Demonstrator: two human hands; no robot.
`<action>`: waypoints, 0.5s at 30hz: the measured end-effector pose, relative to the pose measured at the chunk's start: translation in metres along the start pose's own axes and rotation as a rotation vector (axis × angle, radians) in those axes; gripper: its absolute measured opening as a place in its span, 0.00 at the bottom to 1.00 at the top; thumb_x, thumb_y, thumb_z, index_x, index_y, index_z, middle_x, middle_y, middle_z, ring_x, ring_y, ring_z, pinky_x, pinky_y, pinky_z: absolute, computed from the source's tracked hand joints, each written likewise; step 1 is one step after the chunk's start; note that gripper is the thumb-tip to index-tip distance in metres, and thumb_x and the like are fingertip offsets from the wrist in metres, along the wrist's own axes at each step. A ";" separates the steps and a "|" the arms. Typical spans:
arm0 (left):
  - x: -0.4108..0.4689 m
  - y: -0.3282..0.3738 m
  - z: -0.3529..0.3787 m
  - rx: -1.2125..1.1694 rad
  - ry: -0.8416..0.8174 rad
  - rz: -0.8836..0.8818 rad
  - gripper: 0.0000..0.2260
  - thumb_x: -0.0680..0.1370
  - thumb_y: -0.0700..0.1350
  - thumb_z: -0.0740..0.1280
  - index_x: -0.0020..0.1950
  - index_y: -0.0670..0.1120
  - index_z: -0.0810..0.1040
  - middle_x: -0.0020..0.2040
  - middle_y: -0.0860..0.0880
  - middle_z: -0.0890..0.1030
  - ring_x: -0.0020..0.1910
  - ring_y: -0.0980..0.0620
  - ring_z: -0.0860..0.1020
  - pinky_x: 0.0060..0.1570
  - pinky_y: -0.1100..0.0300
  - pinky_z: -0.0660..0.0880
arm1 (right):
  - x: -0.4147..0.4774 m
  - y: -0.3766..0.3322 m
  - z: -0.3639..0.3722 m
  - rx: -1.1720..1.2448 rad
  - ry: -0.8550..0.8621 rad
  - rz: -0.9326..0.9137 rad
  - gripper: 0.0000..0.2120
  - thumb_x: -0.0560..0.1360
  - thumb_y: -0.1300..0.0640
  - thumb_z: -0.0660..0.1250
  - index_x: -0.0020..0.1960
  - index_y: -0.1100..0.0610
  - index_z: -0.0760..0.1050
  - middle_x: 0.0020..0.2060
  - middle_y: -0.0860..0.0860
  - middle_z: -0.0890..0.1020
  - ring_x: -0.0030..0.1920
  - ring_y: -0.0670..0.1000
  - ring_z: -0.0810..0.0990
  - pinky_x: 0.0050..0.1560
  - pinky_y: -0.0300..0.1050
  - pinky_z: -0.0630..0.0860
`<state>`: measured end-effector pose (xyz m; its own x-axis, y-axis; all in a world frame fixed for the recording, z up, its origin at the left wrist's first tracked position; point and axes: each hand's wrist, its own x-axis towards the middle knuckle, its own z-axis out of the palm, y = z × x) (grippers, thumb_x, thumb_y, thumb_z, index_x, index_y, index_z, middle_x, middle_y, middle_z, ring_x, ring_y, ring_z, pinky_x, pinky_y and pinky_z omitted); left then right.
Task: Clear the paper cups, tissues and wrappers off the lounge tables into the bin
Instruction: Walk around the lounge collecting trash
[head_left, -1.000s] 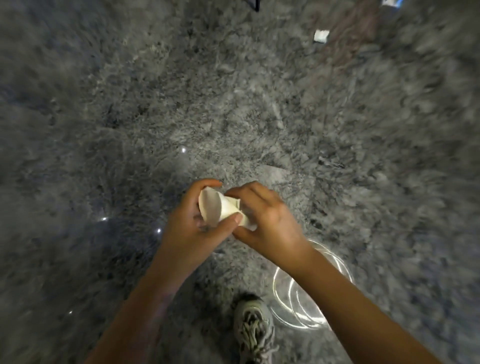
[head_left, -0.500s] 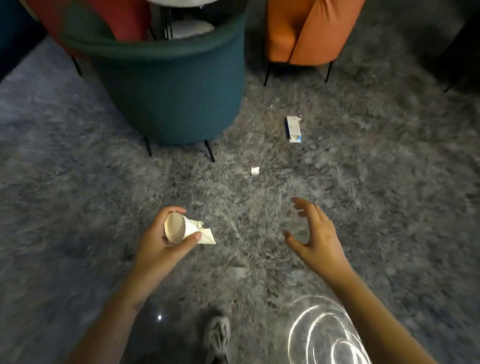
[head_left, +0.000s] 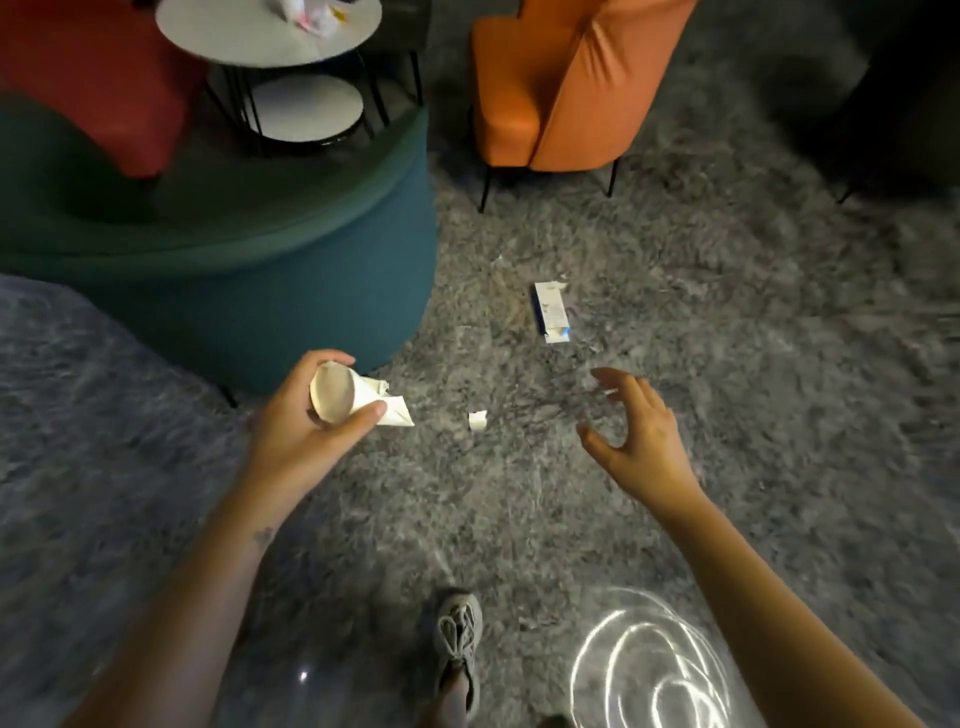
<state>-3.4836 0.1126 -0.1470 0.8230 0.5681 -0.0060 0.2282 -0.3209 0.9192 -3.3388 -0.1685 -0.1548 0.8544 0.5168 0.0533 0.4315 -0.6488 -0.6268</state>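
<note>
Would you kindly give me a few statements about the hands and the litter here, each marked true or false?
1. The left hand grips a crumpled paper cup. True.
2. The right hand holds a tissue. False: it is empty, its fingers spread.
3. A small white box lies on the floor. True.
4. The box lies on the round table. False: it lies beyond the right hand, near the orange chair.
5. A small paper scrap lies between the hands. True.

1. Crushed white paper cup (head_left: 337, 391): lying sideways, open mouth toward the camera, crumpled tissue (head_left: 389, 406) sticking out behind it.
2. Small white scrap (head_left: 477, 420): on the grey floor.
3. White-and-blue carton (head_left: 551, 312): flat on the floor, beyond the scrap.
4. Wrappers (head_left: 310, 15): heaped on the round table's (head_left: 234, 36) far edge.
</note>
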 end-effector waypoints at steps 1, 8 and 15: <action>0.017 0.001 0.008 0.001 -0.021 0.005 0.20 0.61 0.60 0.71 0.50 0.61 0.73 0.48 0.56 0.79 0.48 0.49 0.79 0.48 0.47 0.77 | 0.015 0.003 0.002 0.002 -0.009 0.008 0.25 0.72 0.55 0.70 0.66 0.55 0.67 0.58 0.51 0.74 0.58 0.55 0.74 0.57 0.60 0.71; 0.129 -0.011 0.070 0.053 -0.128 -0.067 0.21 0.59 0.62 0.70 0.51 0.63 0.72 0.47 0.55 0.80 0.45 0.49 0.79 0.48 0.45 0.77 | 0.121 0.049 0.027 0.003 -0.084 0.058 0.26 0.69 0.57 0.72 0.65 0.58 0.69 0.56 0.55 0.76 0.57 0.58 0.75 0.55 0.62 0.71; 0.238 -0.127 0.168 0.018 -0.142 -0.176 0.21 0.61 0.61 0.72 0.51 0.62 0.73 0.46 0.57 0.79 0.45 0.51 0.79 0.46 0.43 0.78 | 0.248 0.152 0.146 0.031 -0.194 0.077 0.27 0.68 0.56 0.73 0.65 0.57 0.69 0.57 0.53 0.76 0.58 0.57 0.75 0.58 0.56 0.71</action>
<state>-3.2297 0.1609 -0.3309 0.8342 0.5047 -0.2222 0.3831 -0.2405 0.8919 -3.1031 -0.0572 -0.3505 0.8118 0.5659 -0.1443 0.3552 -0.6746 -0.6471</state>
